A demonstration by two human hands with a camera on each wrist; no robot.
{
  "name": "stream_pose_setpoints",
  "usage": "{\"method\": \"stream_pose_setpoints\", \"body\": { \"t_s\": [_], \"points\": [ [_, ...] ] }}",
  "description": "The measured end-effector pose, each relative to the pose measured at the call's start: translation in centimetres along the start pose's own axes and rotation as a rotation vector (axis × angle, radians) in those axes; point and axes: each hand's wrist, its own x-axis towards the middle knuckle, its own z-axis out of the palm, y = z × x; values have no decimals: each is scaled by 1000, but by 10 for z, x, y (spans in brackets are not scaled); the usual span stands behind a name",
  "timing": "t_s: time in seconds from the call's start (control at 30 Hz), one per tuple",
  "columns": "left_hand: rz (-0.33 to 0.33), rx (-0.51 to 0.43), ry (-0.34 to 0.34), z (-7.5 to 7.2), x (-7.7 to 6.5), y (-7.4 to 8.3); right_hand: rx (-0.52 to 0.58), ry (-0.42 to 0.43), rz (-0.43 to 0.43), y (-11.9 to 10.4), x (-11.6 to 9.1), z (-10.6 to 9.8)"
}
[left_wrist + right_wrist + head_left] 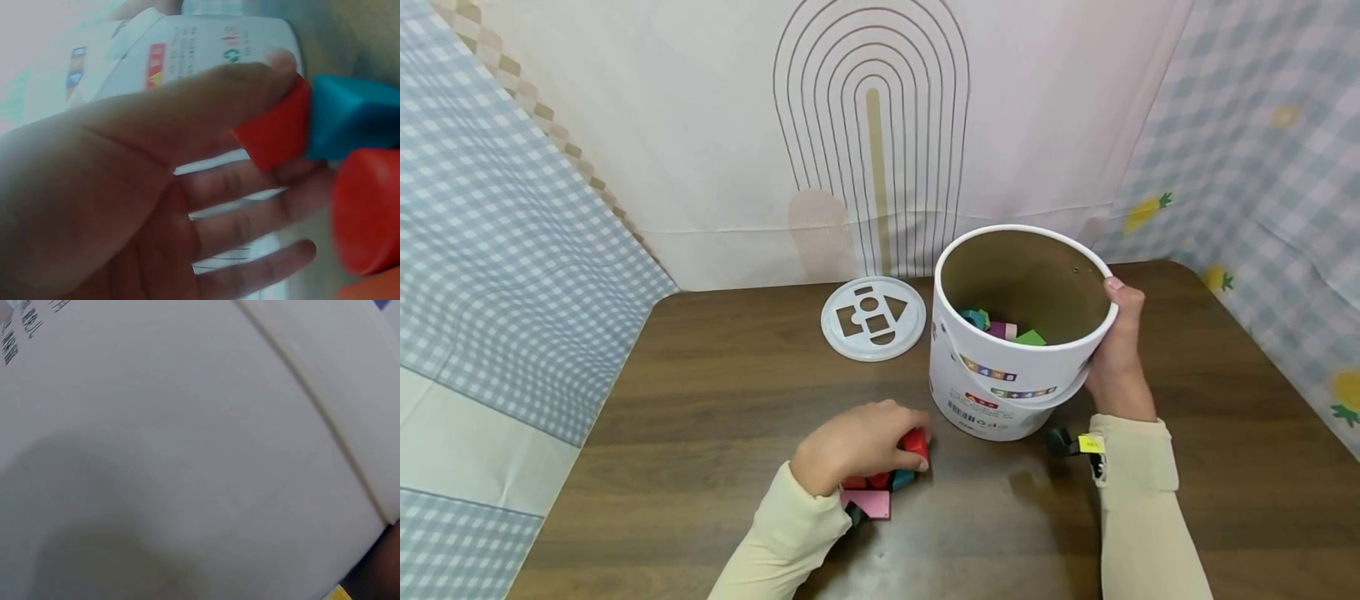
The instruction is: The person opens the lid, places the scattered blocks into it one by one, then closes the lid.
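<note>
My left hand (pixel 865 442) pinches a red block (pixel 916 442) between thumb and fingers, low over the table. In the left wrist view the thumb presses on this red block (pixel 278 128), and a teal block (pixel 350 119) and another red block (pixel 372 209) are right beside it. A pink block (pixel 871 502) lies under the left wrist. My right hand (pixel 1122 354) grips the white bucket (pixel 992 408) at its right side, thumb over the rim, other fingers mostly hidden. Inside the bucket are several blocks, among them a green one (pixel 1031 337). The right wrist view is filled by the bucket's white wall (pixel 187 425).
A white lid (pixel 912 331) with shaped cut-outs lies flat behind and left of the bucket. The bucket's handle (pixel 1022 400) hangs down its front. Patterned cloths (pixel 715 150) stand along the back and both sides of the brown wooden table (pixel 737 375).
</note>
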Motion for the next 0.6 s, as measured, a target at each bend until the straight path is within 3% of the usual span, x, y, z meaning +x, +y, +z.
{"method": "stream_pose_setpoints", "body": {
  "t_s": [0.1,0.17,0.33,0.4,0.47,0.53,0.6],
  "points": [
    [89,-53,89,-13,-9,1,-9,-12,6,1,0,3],
    [167,-100,183,-25,-18,5,-23,-17,9,2,0,5],
    [423,-261,515,-62,-31,25,-36,-9,8,3,0,6],
    [500,-294,651,-77,-26,36,-41,5,-1,2,0,4],
    [534,-298,744,-91,-16,47,-36,14,-5,0,-1,2],
    [539,-278,770,-102,-1,56,-29,15,-3,-1,-1,1],
    [507,-231,726,-110,14,64,-20,10,1,-2,-2,0]
  ]
}}
